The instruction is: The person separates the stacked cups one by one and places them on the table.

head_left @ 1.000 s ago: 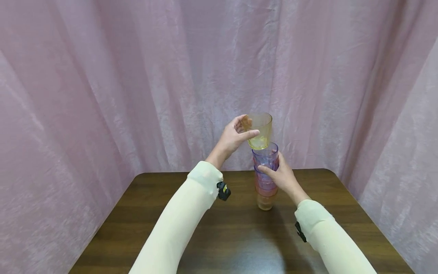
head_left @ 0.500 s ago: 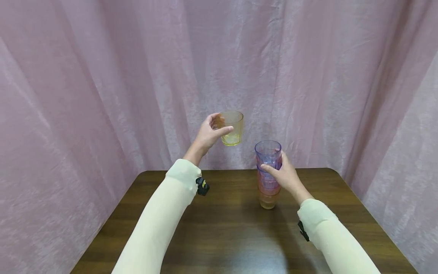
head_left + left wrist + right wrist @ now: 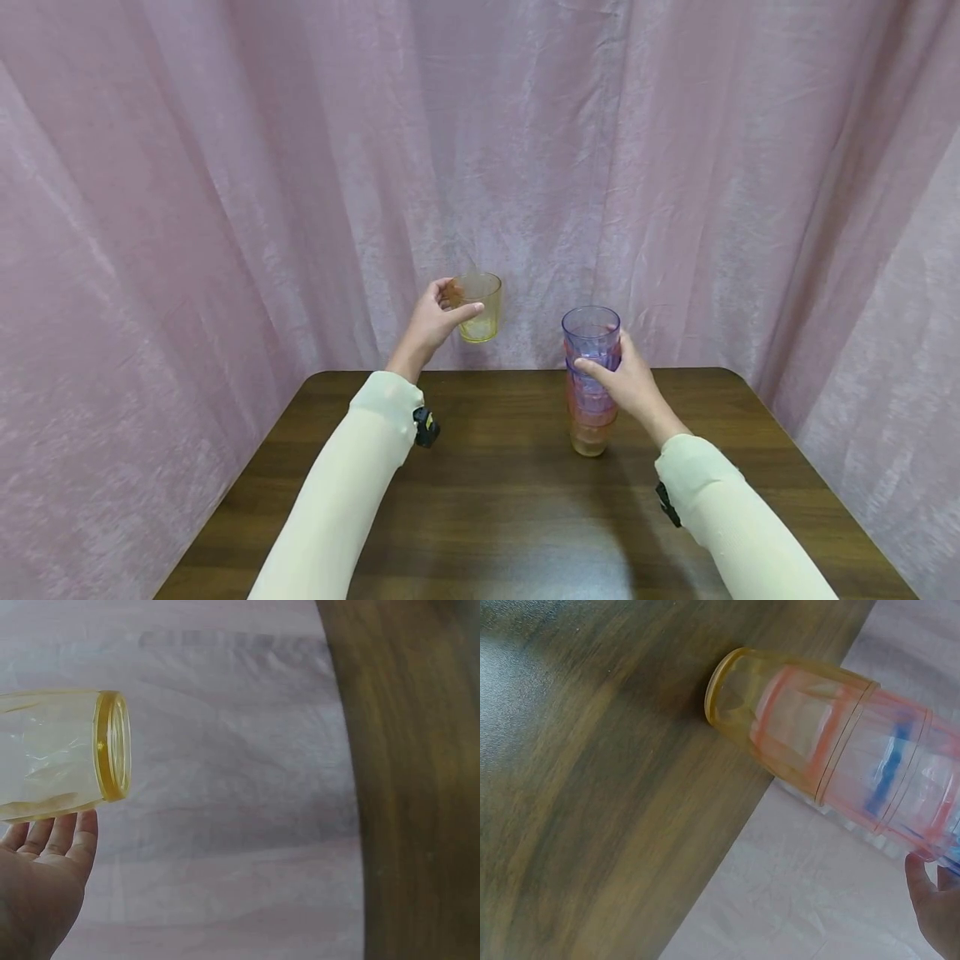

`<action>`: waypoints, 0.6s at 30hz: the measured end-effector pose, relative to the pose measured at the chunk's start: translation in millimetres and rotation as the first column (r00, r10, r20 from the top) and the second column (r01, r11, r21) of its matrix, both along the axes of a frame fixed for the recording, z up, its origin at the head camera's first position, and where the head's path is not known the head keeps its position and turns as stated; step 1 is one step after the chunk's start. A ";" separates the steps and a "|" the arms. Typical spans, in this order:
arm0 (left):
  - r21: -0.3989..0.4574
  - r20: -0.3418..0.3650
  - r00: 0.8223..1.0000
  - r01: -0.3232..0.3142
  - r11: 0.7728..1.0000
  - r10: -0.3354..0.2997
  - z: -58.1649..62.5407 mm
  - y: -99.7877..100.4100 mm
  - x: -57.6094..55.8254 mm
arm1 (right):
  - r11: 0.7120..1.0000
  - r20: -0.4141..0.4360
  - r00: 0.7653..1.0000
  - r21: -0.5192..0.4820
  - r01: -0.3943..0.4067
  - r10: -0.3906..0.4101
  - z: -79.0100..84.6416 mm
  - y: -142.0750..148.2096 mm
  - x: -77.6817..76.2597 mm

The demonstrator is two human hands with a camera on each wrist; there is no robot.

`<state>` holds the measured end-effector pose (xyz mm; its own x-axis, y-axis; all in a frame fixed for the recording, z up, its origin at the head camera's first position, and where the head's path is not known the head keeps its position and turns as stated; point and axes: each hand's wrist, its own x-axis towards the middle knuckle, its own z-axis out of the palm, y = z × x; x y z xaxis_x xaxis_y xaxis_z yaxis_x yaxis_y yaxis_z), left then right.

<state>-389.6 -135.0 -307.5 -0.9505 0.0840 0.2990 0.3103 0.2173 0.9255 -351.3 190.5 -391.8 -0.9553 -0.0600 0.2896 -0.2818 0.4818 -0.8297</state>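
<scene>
In the head view my left hand [image 3: 438, 321] holds a clear yellow cup [image 3: 482, 312] upright in the air above the table's far edge, thumb on the near side and fingers behind. The left wrist view shows the same yellow cup [image 3: 60, 754] with fingers along its side. To the right, a stack of nested clear cups [image 3: 592, 383] stands on the table, a purple one on top, pink and purple ones below and a yellow one at the bottom. My right hand [image 3: 626, 379] grips that stack near its top. The right wrist view shows the stack's yellow bottom cup [image 3: 739, 697].
A dark brown wooden table [image 3: 495, 492] spreads under both hands. Pink curtains [image 3: 360, 183] hang close behind its far edge and along both sides. A black wrist camera [image 3: 426, 427] sits on the left sleeve.
My left hand has carried the yellow cup left from above the stack, and over the last half second lowered it. The right hand stays on the stack.
</scene>
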 end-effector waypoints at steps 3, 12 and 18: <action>-0.018 0.023 1.000 -0.001 1.000 0.002 -12.0 -2.1 0.2 | 1.000 0.000 1.000 0.001 0.004 -0.004 0.1 0.3 -0.2; 0.009 0.085 0.996 -0.002 1.000 0.001 -53.9 -5.3 -0.9 | 1.000 -0.008 1.000 0.004 0.001 -0.001 -1.2 0.5 -2.8; 0.020 0.114 0.993 -0.035 0.999 0.032 -81.0 -4.0 -1.4 | 1.000 0.001 1.000 0.013 0.006 -0.006 -2.3 -0.4 -3.5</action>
<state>-391.0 -139.0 -388.5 -0.9806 0.0463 0.1905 0.1959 0.2051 0.9589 -354.8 190.1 -394.1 -0.9559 -0.0578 0.2879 -0.2779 0.4945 -0.8235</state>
